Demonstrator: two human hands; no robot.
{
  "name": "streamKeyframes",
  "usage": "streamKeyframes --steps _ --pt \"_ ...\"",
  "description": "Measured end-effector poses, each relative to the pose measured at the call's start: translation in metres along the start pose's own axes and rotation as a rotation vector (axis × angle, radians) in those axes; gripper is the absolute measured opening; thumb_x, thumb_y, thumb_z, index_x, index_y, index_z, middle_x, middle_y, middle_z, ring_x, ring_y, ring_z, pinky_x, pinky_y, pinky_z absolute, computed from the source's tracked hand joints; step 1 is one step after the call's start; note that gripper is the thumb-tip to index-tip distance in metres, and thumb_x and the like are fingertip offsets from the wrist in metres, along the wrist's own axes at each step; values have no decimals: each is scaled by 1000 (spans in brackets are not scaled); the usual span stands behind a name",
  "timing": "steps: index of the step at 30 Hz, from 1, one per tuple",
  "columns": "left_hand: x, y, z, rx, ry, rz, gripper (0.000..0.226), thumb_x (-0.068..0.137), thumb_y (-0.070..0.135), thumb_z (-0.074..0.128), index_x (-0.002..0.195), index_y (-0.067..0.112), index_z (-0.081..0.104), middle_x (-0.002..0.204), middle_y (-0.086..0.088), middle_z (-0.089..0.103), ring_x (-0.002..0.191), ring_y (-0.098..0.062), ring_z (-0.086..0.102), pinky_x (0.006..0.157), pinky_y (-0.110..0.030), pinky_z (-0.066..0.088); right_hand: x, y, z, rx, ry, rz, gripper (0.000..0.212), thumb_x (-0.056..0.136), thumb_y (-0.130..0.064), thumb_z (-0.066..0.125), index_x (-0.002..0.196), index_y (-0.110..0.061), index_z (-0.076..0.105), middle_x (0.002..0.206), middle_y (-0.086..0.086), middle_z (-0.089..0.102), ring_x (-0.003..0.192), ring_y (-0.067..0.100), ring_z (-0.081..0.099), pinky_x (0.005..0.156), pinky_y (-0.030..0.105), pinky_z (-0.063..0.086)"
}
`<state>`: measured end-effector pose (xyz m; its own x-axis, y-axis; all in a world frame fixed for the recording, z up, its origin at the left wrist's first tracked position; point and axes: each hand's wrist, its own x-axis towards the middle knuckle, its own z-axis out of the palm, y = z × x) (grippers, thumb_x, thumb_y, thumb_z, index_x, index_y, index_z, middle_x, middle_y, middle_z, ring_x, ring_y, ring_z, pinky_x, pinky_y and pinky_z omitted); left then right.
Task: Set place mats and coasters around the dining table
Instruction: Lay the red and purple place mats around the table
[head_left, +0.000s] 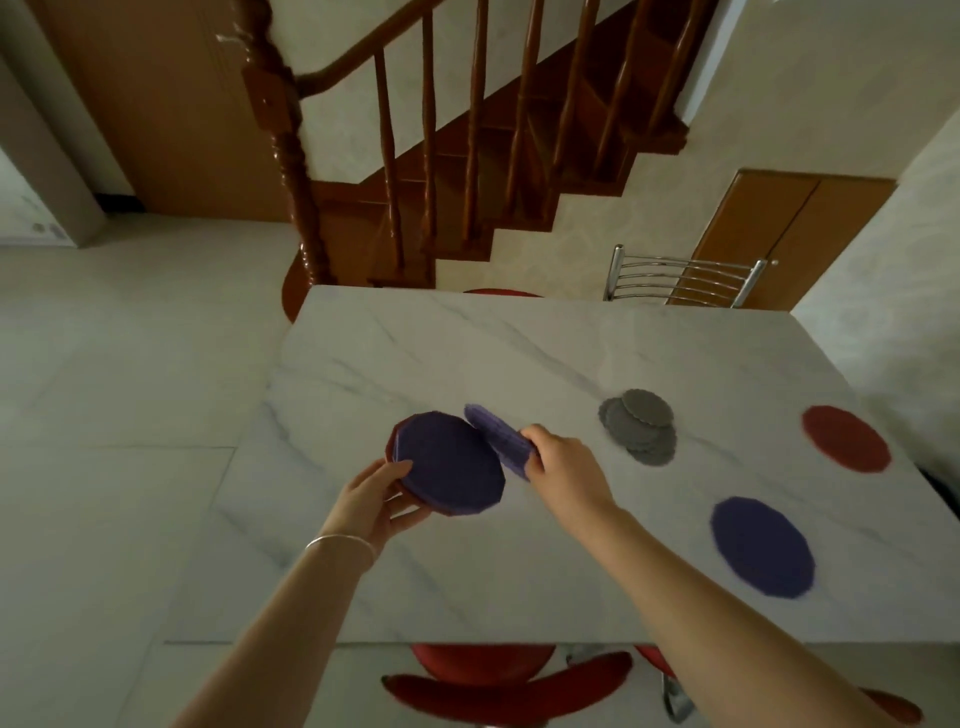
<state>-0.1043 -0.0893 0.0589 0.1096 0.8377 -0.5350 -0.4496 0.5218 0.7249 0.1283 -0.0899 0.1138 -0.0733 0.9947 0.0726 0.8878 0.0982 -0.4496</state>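
Note:
My left hand (382, 501) holds a small stack of round place mats (449, 465) above the white marble table (415, 353); the top mat is purple and a red edge shows beneath it. My right hand (563, 460) grips one purple place mat (496, 436), tilted on edge just right of the stack. A purple place mat (761, 548) lies flat near the table's front right. A red place mat (845, 439) lies at the right edge. A pile of grey scalloped coasters (640, 426) sits between my right hand and the red mat.
Red chairs (498, 686) are tucked under the near edge. A chrome-backed chair (683, 278) stands at the far side, and a red seat (501, 292) shows beside it. A wooden staircase (467, 156) rises behind the table. Tiled floor lies to the left.

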Motion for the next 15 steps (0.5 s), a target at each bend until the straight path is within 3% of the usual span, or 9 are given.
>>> streamKeyframes --steps 5,7,9,12,15 --pt "-4 9 -41 -26 61 -2 20 82 14 64 102 11 66 98 -14 70 81 -28 70 61 -36 58 -2 3 38 -103 9 -29 22 85 -1 50 103 -7 59 94 14 70 78 33 64 59 29 36" --pt "-6 9 -54 -24 82 7 24 81 15 66 105 11 66 100 -14 70 83 -28 71 62 -35 58 -6 7 52 -121 23 -99 25 81 1 55 103 -10 60 97 11 71 80 29 66 61 29 46" --pt "-8 9 -64 -21 104 5 24 81 15 66 105 11 67 101 -15 70 84 -29 70 62 -35 58 -13 15 68 -108 56 -189 41 73 2 65 110 -16 60 105 5 71 87 22 67 70 26 53" --pt "-9 9 -75 -11 125 1 22 82 13 66 104 11 67 100 -15 69 87 -31 69 63 -36 58 -30 27 104 -150 -225 -133 47 88 -6 51 132 -19 48 135 6 54 122 24 51 100 33 43" --pt "-9 7 -81 -5 135 -4 22 82 14 65 104 11 67 99 -15 71 85 -30 71 63 -36 58 -45 32 135 -281 -457 -118 46 93 -10 40 138 -21 40 141 7 45 129 27 39 99 41 42"
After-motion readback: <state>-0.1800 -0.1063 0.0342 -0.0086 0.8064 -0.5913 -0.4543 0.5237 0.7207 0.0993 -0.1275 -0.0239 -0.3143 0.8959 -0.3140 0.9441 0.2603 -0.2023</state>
